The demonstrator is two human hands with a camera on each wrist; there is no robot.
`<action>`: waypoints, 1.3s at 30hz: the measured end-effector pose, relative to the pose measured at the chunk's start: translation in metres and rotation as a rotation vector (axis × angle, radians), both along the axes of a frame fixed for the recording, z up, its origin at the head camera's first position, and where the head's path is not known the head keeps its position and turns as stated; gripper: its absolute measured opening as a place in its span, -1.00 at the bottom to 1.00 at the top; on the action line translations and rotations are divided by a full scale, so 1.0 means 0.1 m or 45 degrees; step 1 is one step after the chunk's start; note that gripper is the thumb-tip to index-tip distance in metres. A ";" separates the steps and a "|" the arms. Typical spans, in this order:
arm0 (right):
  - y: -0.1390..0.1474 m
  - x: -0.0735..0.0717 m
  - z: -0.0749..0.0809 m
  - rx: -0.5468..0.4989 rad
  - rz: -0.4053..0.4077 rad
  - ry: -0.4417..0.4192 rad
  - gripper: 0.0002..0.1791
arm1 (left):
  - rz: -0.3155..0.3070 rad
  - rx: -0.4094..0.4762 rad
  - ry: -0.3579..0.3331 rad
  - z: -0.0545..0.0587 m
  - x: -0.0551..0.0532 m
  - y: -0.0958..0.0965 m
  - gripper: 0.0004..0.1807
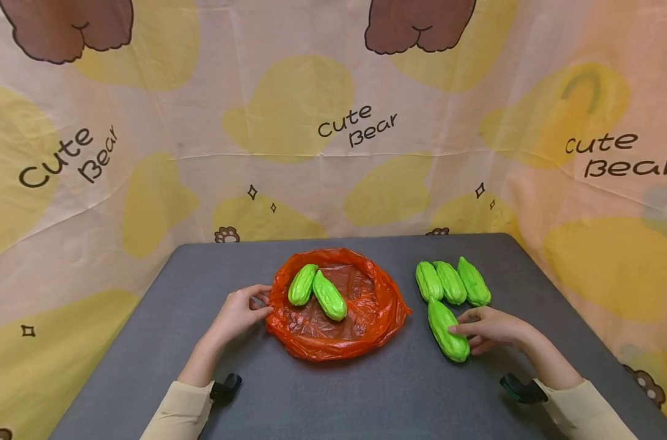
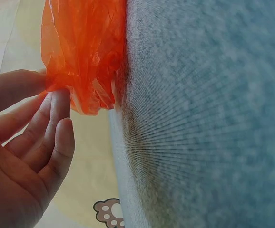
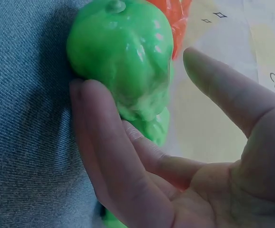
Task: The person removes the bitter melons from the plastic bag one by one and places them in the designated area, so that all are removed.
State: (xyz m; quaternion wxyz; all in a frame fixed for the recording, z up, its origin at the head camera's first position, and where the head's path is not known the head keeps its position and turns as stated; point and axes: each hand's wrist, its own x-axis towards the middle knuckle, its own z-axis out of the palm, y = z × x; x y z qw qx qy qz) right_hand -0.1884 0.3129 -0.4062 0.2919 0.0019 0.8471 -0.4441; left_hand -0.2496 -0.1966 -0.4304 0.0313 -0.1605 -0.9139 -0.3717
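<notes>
My left hand (image 1: 244, 315) pinches the left rim of a red plastic bag (image 1: 390, 305), its thumb and forefinger meeting at the thin film (image 2: 87, 57) in the left wrist view. The bag lies spread round with its mouth up, and two green bitter melons (image 1: 330, 296) rest inside. My right hand (image 1: 493, 329) is beside another bitter melon (image 1: 444, 327) on the table. In the right wrist view its fingers (image 3: 111, 137) lie along the near side of that bitter melon (image 3: 123, 52), while the thumb stands apart from it.
Three more bitter melons (image 1: 450, 283) lie side by side at the back right, just beyond the one at my right hand. The dark grey table (image 1: 333, 403) ends at a printed cloth (image 1: 289, 177) hung behind and along both sides.
</notes>
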 end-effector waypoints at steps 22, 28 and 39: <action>-0.03 0.00 -0.01 -0.056 -0.015 -0.034 -0.18 | 0.000 0.007 -0.013 0.02 0.01 0.01 -0.54; 0.02 -0.01 0.00 -0.062 0.008 -0.008 -0.24 | 0.003 0.007 -0.017 0.02 0.01 0.01 -0.54; 0.10 -0.04 0.20 -0.085 -0.008 0.075 -0.27 | -0.002 0.001 0.007 0.01 0.01 0.00 -0.55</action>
